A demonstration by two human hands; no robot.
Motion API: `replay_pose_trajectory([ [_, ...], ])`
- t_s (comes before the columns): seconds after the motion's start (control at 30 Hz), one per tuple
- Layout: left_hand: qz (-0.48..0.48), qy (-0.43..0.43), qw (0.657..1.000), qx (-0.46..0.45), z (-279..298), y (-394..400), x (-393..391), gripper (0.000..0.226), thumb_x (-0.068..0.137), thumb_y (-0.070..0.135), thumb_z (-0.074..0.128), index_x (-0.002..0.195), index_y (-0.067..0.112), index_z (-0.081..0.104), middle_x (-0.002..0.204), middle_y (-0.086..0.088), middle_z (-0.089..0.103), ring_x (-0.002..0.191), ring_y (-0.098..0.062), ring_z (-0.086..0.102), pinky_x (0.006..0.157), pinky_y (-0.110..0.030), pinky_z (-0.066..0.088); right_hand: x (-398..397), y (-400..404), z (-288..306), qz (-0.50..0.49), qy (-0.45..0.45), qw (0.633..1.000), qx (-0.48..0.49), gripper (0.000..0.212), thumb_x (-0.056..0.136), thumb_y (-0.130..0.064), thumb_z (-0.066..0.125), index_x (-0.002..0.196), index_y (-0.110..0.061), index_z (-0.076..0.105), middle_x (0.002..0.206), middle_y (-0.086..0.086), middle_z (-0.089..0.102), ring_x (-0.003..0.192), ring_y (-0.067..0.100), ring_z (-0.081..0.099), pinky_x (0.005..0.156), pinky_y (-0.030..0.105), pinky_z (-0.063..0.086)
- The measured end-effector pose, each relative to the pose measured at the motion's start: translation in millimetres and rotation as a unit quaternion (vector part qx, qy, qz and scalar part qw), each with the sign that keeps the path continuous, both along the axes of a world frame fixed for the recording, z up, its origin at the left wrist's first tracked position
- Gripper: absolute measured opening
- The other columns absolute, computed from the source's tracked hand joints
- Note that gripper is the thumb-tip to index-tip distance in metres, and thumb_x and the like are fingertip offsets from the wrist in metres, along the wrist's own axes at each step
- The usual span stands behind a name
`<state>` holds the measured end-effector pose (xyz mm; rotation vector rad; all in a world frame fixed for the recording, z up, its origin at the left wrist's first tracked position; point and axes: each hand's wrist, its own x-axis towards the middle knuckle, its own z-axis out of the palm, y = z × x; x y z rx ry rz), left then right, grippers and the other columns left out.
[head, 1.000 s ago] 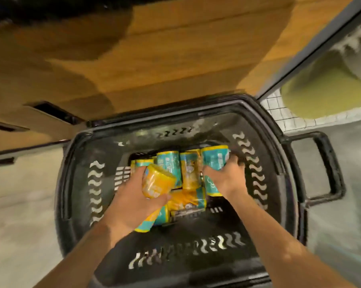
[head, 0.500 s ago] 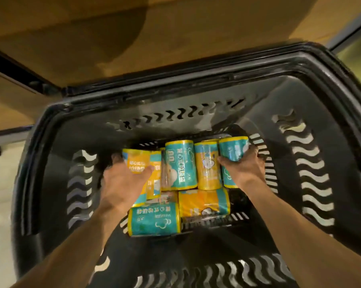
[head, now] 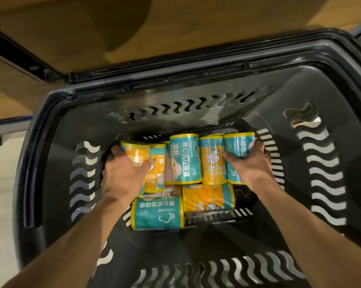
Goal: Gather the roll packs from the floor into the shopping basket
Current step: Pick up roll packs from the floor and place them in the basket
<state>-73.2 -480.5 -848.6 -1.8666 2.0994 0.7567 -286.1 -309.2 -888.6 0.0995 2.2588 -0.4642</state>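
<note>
Both my hands reach deep into the black shopping basket (head: 50, 142). Several teal and orange roll packs lie on its bottom. My left hand (head: 123, 175) is wrapped around an orange roll pack (head: 136, 152) at the left end of the back row. My right hand (head: 250, 163) grips a teal roll pack (head: 237, 144) at the right end of that row. Between them stand a teal pack (head: 184, 161) and an orange pack (head: 211, 161). In front lie a teal pack (head: 156, 213) and an orange pack (head: 208, 198) on their sides.
The basket has tall slotted walls all round, with its front wall (head: 217, 271) near my forearms. Behind the basket rises a wooden panel (head: 175, 28). Pale floor (head: 1, 204) shows to the left.
My left hand has lowered its orange pack from above the pile to the left end of the back row. The view has moved closer into the basket. My right hand has stayed on its teal pack.
</note>
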Motion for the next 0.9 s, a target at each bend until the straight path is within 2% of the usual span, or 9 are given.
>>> replay_pose_trajectory([
  [0.13,0.028,0.041,0.999,0.001,1,7,0,0.095,0.078,0.046,0.082,0.146,0.007,0.029,0.139,-0.021,0.047,0.125,-0.043,0.049,0.101,-0.053,0.044,-2,-1,6,0.015,0.007,1.000,0.006,0.103,0.080,-0.054,0.079,0.158,-0.024,0.020,0.157,0.015,0.034,0.145,0.040,0.037,0.112,0.060,0.041],
  [0.27,0.008,0.041,0.999,-0.016,11,15,-1,0.092,0.084,0.040,0.078,0.151,0.009,0.023,0.145,-0.017,0.035,0.135,-0.039,0.039,0.112,-0.052,0.036,-2,0,24,0.072,0.026,0.997,-0.010,0.099,0.091,-0.045,0.072,0.163,-0.016,0.009,0.168,0.016,0.017,0.157,0.031,0.009,0.125,0.048,0.016],
  [0.3,-0.004,0.033,0.999,-0.021,13,15,1,0.090,0.086,0.039,0.076,0.151,0.008,0.023,0.145,-0.018,0.035,0.136,-0.040,0.038,0.113,-0.053,0.035,-2,1,31,0.089,0.035,0.995,-0.014,0.096,0.094,-0.042,0.070,0.162,-0.015,0.009,0.168,0.017,0.016,0.157,0.031,0.008,0.125,0.046,0.013],
  [0.37,-0.032,0.011,0.999,-0.015,20,14,4,0.084,0.088,0.038,0.074,0.149,0.005,0.026,0.144,-0.020,0.037,0.136,-0.041,0.039,0.115,-0.053,0.036,2,2,45,0.111,0.056,0.992,-0.026,0.083,0.095,-0.037,0.069,0.159,-0.015,0.021,0.161,0.019,0.029,0.151,0.034,0.024,0.122,0.047,0.023],
  [0.47,-0.070,0.018,0.997,0.013,41,12,11,0.066,0.089,0.034,0.071,0.138,0.005,0.039,0.132,-0.016,0.046,0.124,-0.036,0.050,0.105,-0.049,0.045,13,1,71,0.201,0.081,0.976,-0.025,0.061,0.094,-0.037,0.067,0.145,-0.017,0.041,0.138,0.018,0.053,0.126,0.036,0.052,0.105,0.048,0.048],
  [0.53,-0.101,0.025,0.994,0.037,63,9,18,0.060,0.092,0.034,0.067,0.139,0.008,0.040,0.129,-0.011,0.048,0.120,-0.031,0.053,0.100,-0.045,0.047,19,-5,97,0.271,0.074,0.960,-0.018,0.053,0.095,-0.043,0.062,0.140,-0.022,0.046,0.131,0.012,0.058,0.114,0.033,0.060,0.095,0.045,0.053],
  [0.67,-0.248,0.017,0.966,0.077,126,-2,26,0.046,0.099,0.036,0.054,0.142,0.024,0.042,0.136,-0.002,0.049,0.121,-0.028,0.055,0.096,-0.043,0.049,26,-29,163,0.387,0.095,0.917,-0.025,0.042,0.100,-0.041,0.056,0.139,-0.026,0.054,0.136,0.003,0.056,0.122,0.029,0.057,0.094,0.041,0.049],
  [0.8,-0.330,0.019,0.944,0.026,201,-19,27,0.038,0.100,0.038,0.047,0.137,0.026,0.048,0.131,0.001,0.053,0.122,-0.026,0.055,0.095,-0.044,0.051,27,-64,240,0.509,0.129,0.850,-0.043,0.033,0.101,-0.041,0.052,0.130,-0.027,0.058,0.129,0.002,0.061,0.120,0.029,0.057,0.090,0.041,0.049],
  [0.9,-0.352,-0.007,0.936,-0.016,265,-29,28,0.035,0.103,0.039,0.042,0.135,0.027,0.047,0.130,0.002,0.053,0.124,-0.022,0.052,0.095,-0.035,0.046,29,-90,302,0.586,0.152,0.795,-0.047,0.027,0.100,-0.040,0.051,0.122,-0.025,0.058,0.122,0.003,0.061,0.116,0.031,0.058,0.084,0.040,0.048],
])
